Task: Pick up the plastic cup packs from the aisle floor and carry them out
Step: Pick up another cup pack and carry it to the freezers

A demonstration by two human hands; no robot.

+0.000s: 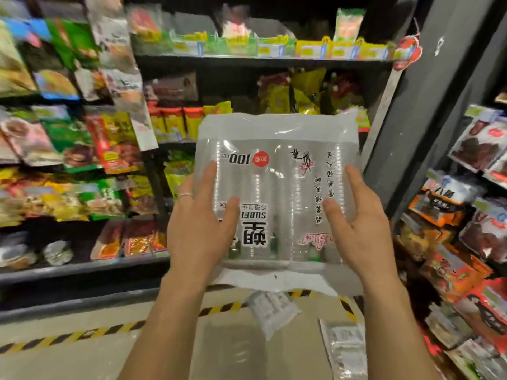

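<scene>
At the far left, dark store shelves [82,267] carry blurred, bright snack packets [68,138] whose print cannot be read. A strip of yellow-and-black hazard tape [82,334] runs across the beige aisle floor [55,360] below them.

The left hand [200,223], with a thin silver ring [185,195] on one finger, grips the left edge of a flat, clear plastic cup pack [277,165]. Its thumb and forefinger lie on the front, and the other fingers sit at or behind the edge. The cup pack is held up in mid-air at chest height, well above the floor and in front of the middle shelves.

Its print is upside down to the camera: "100 PCS" beside a round red badge, "SUBEI" above large black Chinese characters, and columns of smaller Chinese script on the right. Rows of stacked clear cups show through the film.

The right hand [359,223] holds the opposite edge the same way, thumb on the front and forefinger along the side.

Below the hands, two more clear plastic packs [274,311] lie on the floor. A dark pillar [428,105] stands to the right, then a rack of red-and-orange packets [480,149].
</scene>
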